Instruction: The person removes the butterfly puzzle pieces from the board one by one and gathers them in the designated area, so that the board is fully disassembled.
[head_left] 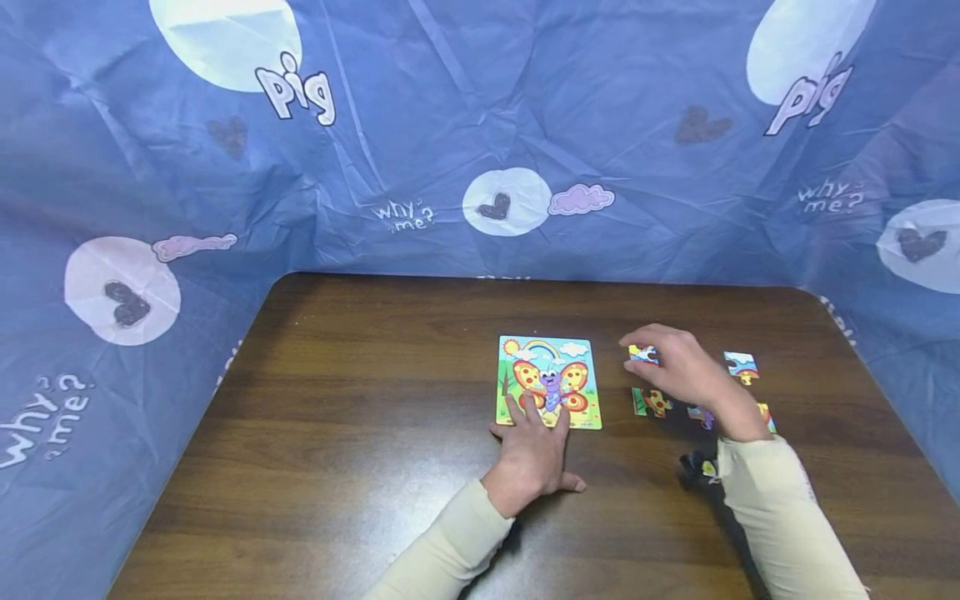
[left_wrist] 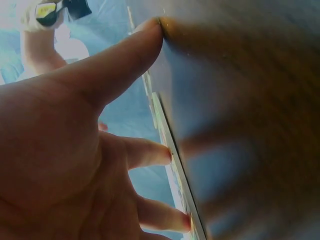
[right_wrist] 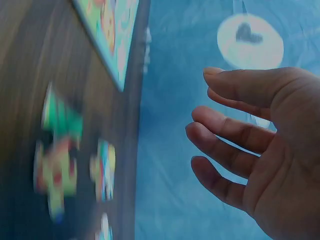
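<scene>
A square butterfly puzzle board lies on the table, its picture whole, with a sun, rainbow and purple-bodied butterfly. My left hand rests with spread fingertips on its near edge, the thumb out on the tabletop. To the right of the board, my right hand hovers over loose jigsaw pieces, fingers loosely bent and nothing between them in the right wrist view. A blue-and-yellow piece shows between thumb and fingers from the head. Just nearer lies a green piece with a spotted wing.
Further right are a cloud-and-rainbow piece, a purple piece partly under the right arm, and another piece beside the wrist. A dark wrist device sits by the right cuff. Blue printed cloth walls the brown table.
</scene>
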